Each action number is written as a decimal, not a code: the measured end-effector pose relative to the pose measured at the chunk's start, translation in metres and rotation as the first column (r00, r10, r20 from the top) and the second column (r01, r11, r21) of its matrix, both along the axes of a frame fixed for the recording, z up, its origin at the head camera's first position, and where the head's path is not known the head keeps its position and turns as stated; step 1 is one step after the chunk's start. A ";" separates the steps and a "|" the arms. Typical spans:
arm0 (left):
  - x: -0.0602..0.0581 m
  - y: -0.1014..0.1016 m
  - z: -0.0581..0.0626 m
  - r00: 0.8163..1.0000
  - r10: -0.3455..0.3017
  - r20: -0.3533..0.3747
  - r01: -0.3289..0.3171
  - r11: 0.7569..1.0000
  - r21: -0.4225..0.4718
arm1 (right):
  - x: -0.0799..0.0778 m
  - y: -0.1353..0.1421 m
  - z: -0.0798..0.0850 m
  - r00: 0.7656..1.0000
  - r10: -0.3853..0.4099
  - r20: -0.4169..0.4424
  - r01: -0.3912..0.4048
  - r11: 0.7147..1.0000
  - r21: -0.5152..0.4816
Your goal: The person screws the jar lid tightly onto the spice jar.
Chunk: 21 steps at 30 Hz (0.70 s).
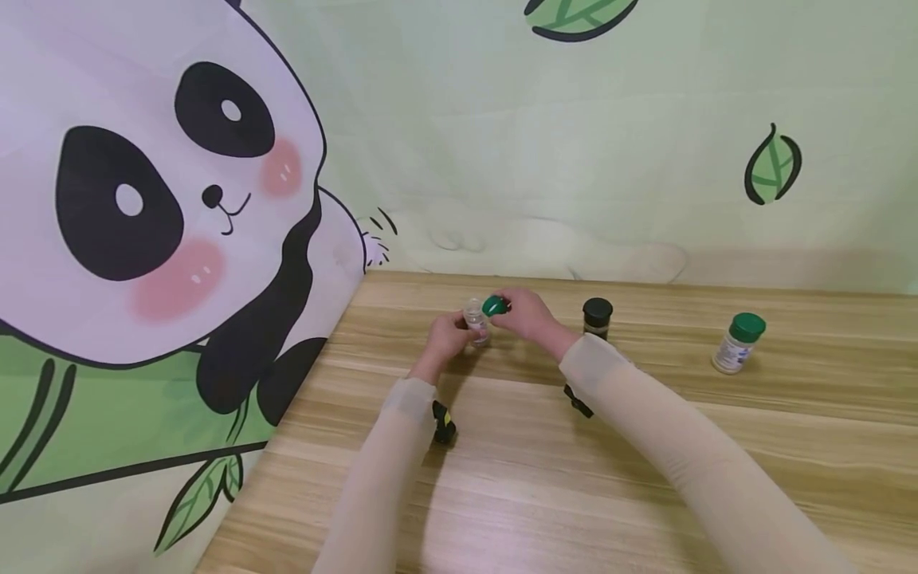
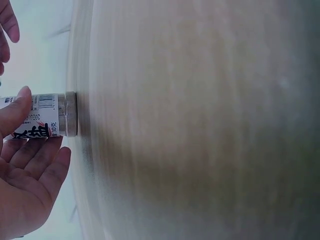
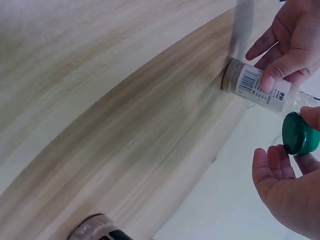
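A clear spice bottle (image 1: 474, 319) with a white label stands uncapped on the wooden table. My left hand (image 1: 448, 336) grips it around the label, thumb on one side and fingers on the other, as the left wrist view also shows with the bottle (image 2: 47, 115). Beside the bottle's mouth, my right hand (image 1: 526, 312) pinches a green cap (image 1: 495, 305) between thumb and fingers. In the right wrist view the green cap (image 3: 298, 134) is off the bottle, close to its neck. A little pale powder shows at the bottle's base.
To the right of my right hand stands a black-capped bottle (image 1: 597, 316), partly hidden by the sleeve. Farther right is a green-capped bottle (image 1: 739, 343) with a white label. A fabric backdrop (image 1: 502, 159) with a panda borders the table's (image 1: 516, 478) back and left.
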State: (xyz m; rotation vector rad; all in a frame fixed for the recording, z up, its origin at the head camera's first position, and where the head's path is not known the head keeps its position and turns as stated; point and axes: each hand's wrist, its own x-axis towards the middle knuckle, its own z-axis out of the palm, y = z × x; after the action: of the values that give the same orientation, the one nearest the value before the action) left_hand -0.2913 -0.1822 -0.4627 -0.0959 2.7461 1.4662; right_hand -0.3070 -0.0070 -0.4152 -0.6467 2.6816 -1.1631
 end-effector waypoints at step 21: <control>0.000 -0.002 0.000 1.000 -0.011 -0.004 0.011 1.000 -0.011 | -0.006 -0.004 0.005 0.999 0.011 0.033 -0.011 1.000 -0.009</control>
State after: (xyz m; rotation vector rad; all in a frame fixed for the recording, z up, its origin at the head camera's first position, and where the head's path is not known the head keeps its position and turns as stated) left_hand -0.2918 -0.1843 -0.4631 -0.0781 2.7534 1.4504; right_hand -0.3131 -0.0108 -0.4101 -0.6372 2.6438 -1.1726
